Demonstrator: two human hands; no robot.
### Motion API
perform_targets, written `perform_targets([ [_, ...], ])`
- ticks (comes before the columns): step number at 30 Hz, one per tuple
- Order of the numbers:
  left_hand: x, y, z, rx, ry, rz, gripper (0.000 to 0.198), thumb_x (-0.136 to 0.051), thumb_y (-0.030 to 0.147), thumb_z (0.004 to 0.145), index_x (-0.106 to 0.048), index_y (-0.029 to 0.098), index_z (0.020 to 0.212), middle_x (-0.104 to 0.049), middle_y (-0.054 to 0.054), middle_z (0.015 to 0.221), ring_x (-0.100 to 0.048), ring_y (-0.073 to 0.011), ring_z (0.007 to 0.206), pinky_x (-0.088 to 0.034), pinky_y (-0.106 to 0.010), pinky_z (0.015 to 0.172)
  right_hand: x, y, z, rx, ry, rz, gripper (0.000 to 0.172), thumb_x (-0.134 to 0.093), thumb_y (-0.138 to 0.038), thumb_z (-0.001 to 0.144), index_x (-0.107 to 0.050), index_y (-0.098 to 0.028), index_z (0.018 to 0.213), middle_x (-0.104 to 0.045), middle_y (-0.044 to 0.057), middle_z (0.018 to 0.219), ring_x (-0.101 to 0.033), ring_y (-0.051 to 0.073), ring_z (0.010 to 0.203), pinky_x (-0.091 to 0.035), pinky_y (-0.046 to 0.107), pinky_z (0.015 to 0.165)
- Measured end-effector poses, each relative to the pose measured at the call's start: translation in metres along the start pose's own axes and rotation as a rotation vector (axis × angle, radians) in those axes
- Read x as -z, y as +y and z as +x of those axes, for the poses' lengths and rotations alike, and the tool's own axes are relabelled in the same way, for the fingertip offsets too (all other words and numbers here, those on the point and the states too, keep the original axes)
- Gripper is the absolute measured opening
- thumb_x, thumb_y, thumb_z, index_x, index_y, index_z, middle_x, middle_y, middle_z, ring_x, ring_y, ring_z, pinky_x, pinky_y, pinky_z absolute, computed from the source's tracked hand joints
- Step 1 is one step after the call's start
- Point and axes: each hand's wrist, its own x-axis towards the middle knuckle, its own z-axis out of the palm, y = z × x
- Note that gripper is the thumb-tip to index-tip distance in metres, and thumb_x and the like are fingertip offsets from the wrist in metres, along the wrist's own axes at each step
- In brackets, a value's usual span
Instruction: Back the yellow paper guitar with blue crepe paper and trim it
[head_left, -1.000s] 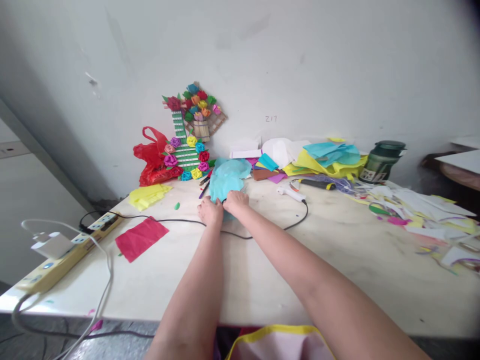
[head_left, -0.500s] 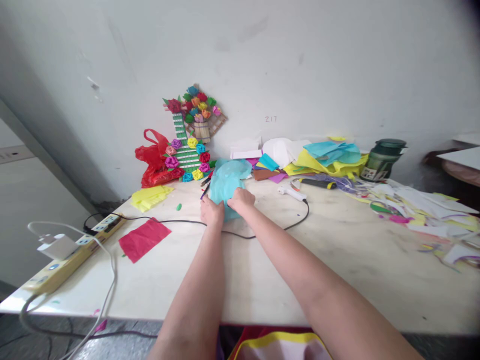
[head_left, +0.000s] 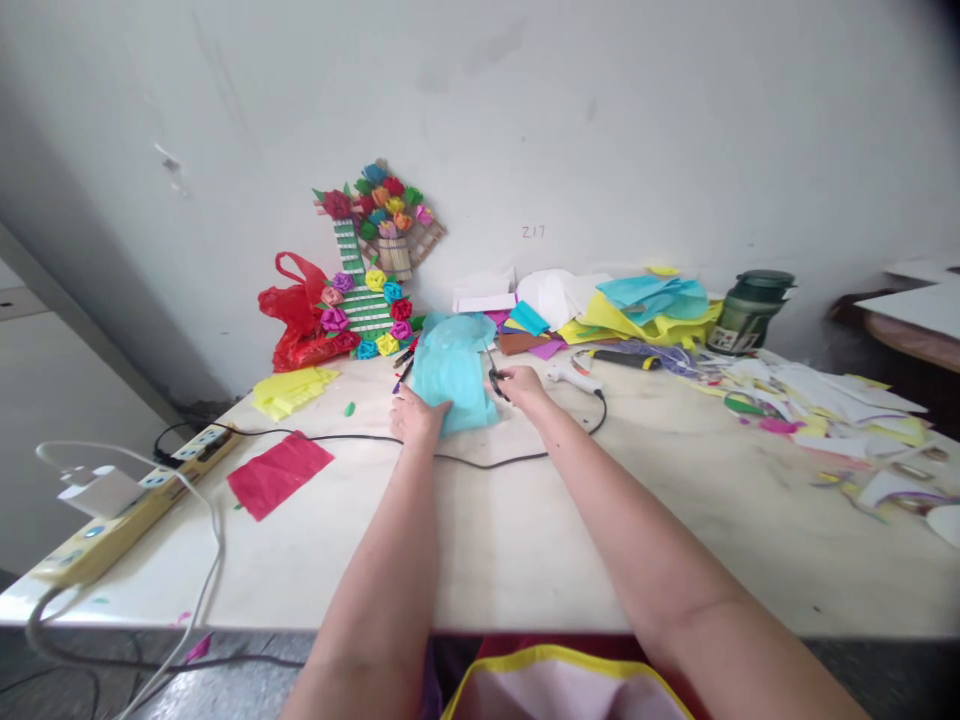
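Right hand (head_left: 519, 385) has come off the teal paper (head_left: 453, 378) and now pinches small scissors (head_left: 493, 374) at its right edge; left hand (head_left: 415, 416) presses the sheet's near-left corner flat, pinning it steady. Glue gun (head_left: 571, 378) lies just right.
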Motion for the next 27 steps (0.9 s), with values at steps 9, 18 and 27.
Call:
perform_targets([
  [9, -0.01, -0.001, -0.001, -0.399, 0.127, 0.152, 0.079, -0.062, 0.057, 0.063, -0.039, 0.02, 0.129, -0.029, -0.012, 0.142, -0.016, -0.0317, 0.133, -0.018, -0.045, 0.106, 0.002, 0.012, -0.002, -0.084, 0.127, -0.341, 0.028, -0.055, -0.032, 0.072, -0.066, -0.023, 0.096, -0.068, 0.008, 0.095, -0.062, 0.02, 0.089, -0.044, 0.027, 0.067],
  [18, -0.022, 0.004, -0.015, -0.963, -0.307, 0.227, 0.081, -0.057, 0.058, 0.068, -0.029, 0.025, 0.137, -0.028, -0.005, 0.144, -0.012, -0.022, 0.136, -0.002, -0.04, 0.11, -0.002, 0.016, -0.006, -0.026, 0.094, -0.449, 0.029, -0.053, -0.037, 0.076, -0.066, -0.019, 0.095, -0.067, 0.012, 0.096, -0.062, 0.02, 0.09, -0.043, 0.027, 0.07],
  [27, -0.027, 0.001, -0.013, -0.943, -0.424, 0.229, 0.076, -0.046, 0.062, 0.072, -0.031, 0.023, 0.136, -0.019, -0.005, 0.147, -0.01, -0.0213, 0.136, -0.005, -0.038, 0.109, -0.002, 0.021, -0.003, -0.046, 0.11, -0.406, 0.028, -0.053, -0.036, 0.077, -0.067, -0.018, 0.094, -0.067, 0.012, 0.097, -0.061, 0.02, 0.092, -0.043, 0.027, 0.072],
])
